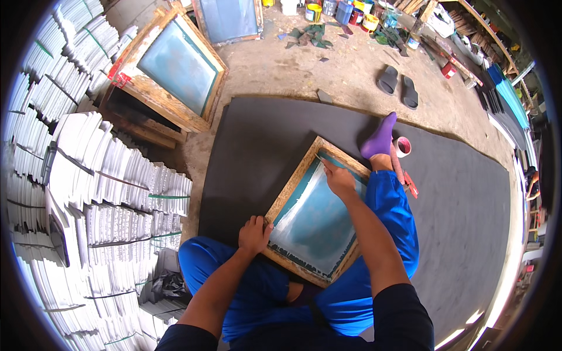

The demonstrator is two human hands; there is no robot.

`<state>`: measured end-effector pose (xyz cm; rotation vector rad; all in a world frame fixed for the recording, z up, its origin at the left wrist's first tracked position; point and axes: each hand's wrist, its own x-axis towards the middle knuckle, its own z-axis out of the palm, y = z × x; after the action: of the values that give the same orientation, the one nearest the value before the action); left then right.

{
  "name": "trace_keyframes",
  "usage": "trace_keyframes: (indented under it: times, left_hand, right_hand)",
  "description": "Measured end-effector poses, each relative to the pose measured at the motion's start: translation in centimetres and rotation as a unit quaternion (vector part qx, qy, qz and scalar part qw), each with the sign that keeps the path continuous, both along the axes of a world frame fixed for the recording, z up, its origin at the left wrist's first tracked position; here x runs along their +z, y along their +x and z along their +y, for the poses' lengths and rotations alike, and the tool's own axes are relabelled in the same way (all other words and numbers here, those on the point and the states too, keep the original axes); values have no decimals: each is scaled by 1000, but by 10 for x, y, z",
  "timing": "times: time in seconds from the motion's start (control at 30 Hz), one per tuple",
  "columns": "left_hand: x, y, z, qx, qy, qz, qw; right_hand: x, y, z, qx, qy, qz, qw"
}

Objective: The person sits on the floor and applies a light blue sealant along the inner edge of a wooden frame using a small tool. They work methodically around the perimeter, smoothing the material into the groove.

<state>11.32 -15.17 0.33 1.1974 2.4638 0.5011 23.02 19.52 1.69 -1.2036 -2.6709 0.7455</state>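
Note:
A wooden-framed printing screen (pixel 310 212) with blue-green mesh lies tilted across my lap and the dark mat. A whitish streak runs along the left side of its mesh. My left hand (pixel 254 235) is closed on the frame's left edge. My right hand (pixel 339 178) reaches over the mesh to the far corner. Its fingers are closed near the inner edge of the wood, and what they may hold is too small to name. A tape roll (pixel 402 146) stands beside my purple-socked foot (pixel 380 137), and a red-handled tool (pixel 411 183) lies by my lower leg.
The dark mat (pixel 456 205) extends to the right. Strapped stacks of white sheets (pixel 117 193) rise at left. More framed screens (pixel 178 64) lean beyond them. Black slippers (pixel 387 80), paint cans (pixel 313 13) and dark scraps (pixel 310 36) sit on the concrete floor ahead.

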Motion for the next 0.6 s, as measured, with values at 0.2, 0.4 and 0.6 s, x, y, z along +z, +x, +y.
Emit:
trace_keyframes:
  times: [0.2,0.4,0.6]
  left_hand:
    - [-4,1,-1,0,11,7,1000]
    - [2,0,2,2,-8,-9,1000]
    - [-4,3,10,-7,14,12,1000]
  right_hand:
    - [-12,3,8,-223,-547,167,789]
    - [29,-9,30,-240,-550,87,795]
    - [-5,8,46,-45,-184,43,981]
